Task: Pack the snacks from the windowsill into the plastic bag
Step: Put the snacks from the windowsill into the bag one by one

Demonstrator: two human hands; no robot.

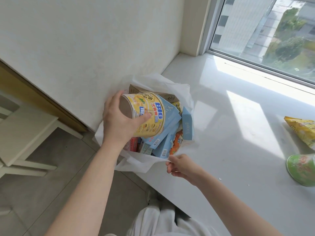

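Note:
A white plastic bag (144, 163) stands open at the left end of the white windowsill (230, 133). Inside it lie several light blue boxes (167, 132), a brown carton (134, 90), a red pack and an orange packet (177, 143). My left hand (117, 121) grips a big yellow snack cup (151, 114), tilted on its side over the bag's mouth, bottom end towards me. My right hand (180, 165) pinches the bag's near rim. On the sill at the right edge lie a yellow snack bag (303, 132) and a green cup (302, 168).
A white wall (85, 48) rises just behind the bag on the left. The window (272, 31) runs along the sill's far side. A white low table (20, 133) stands on the grey tiled floor to the left. My white-clad legs show below.

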